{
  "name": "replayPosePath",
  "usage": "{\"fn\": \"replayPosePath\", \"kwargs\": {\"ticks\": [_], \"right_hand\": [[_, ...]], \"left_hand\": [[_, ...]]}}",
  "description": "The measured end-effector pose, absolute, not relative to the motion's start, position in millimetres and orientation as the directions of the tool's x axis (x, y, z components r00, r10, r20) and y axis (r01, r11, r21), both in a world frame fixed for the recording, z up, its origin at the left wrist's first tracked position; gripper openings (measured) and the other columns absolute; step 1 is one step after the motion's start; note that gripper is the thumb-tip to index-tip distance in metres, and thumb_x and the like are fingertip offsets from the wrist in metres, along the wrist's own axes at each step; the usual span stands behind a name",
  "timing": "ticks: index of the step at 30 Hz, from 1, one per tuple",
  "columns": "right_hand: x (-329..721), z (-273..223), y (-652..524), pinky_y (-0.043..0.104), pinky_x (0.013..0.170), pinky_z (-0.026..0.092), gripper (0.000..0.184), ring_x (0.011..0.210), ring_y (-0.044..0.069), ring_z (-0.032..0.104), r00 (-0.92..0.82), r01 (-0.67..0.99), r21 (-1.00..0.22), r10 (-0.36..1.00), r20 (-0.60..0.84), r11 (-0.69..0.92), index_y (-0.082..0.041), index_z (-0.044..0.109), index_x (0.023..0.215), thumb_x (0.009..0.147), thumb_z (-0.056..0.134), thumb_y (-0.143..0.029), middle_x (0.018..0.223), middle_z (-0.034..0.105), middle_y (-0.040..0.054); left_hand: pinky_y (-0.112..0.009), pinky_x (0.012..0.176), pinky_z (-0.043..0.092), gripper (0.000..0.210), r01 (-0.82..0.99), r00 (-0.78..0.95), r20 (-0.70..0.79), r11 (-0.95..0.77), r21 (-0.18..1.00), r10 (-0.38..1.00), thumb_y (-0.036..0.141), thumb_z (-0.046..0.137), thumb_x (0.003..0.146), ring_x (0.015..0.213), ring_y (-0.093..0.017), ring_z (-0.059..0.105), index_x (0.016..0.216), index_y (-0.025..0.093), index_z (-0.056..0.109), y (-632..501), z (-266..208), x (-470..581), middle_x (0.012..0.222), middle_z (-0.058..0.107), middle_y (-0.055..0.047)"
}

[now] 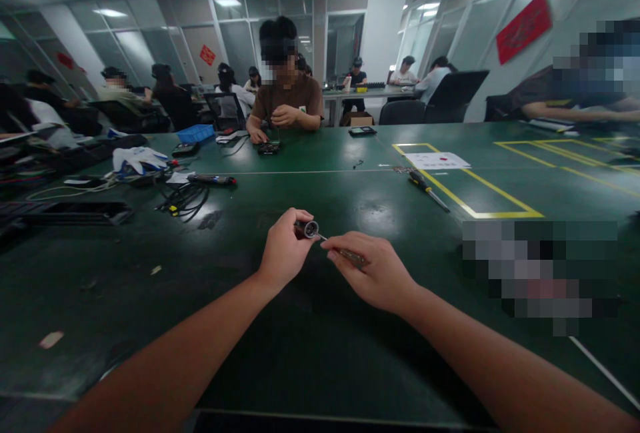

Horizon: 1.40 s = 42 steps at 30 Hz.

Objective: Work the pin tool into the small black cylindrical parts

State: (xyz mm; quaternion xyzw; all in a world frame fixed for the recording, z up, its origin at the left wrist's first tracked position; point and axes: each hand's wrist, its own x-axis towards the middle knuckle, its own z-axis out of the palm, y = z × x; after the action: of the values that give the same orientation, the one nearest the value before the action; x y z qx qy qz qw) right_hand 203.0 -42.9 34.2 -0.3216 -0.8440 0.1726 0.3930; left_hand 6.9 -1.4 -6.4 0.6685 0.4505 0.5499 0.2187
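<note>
My left hand (286, 248) is closed around a small dark cylindrical part, whose round silvery end (311, 229) faces me; the rest of it is hidden by the fingers. In my right hand (375, 270) is a screwdriver (356, 258) with a brownish handle, gripped between thumb and fingers. Its thin metal shaft points left, and the tip lies at the lower edge of the round end. Whether the tip touches the part or goes into it, I cannot make out. Both hands are held above the green table (240, 346).
A yellow-black screwdriver (425, 186) lies ahead right, near a paper sheet (436, 160) and yellow tape outlines. To the left are coiled black cable (187, 201), a dark pen-like tool (213, 180), gloves (139, 159) and a blue bin (195, 134). A co-worker (287, 96) sits opposite, handling a small dark device.
</note>
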Motion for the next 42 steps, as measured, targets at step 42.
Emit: {"fn": "replayPosePath", "kwargs": {"ticks": [42], "right_hand": [[206.9,29.3,-20.2,0.038,0.084,0.057,0.024,0.084,0.020,0.072,-0.096,0.105,-0.961,0.965,0.246,0.256,-0.021,0.077,0.097,0.077,0.082,-0.032,0.089,0.077,0.0036]], "left_hand": [[-0.039,0.096,0.057,0.039,0.293,-0.021,0.470,-0.444,0.847,0.882,0.011,0.062,0.088,0.101,-0.019,0.073,0.127,0.019,0.062,7.8,-8.9,5.5,0.131,0.061,-0.012]]}}
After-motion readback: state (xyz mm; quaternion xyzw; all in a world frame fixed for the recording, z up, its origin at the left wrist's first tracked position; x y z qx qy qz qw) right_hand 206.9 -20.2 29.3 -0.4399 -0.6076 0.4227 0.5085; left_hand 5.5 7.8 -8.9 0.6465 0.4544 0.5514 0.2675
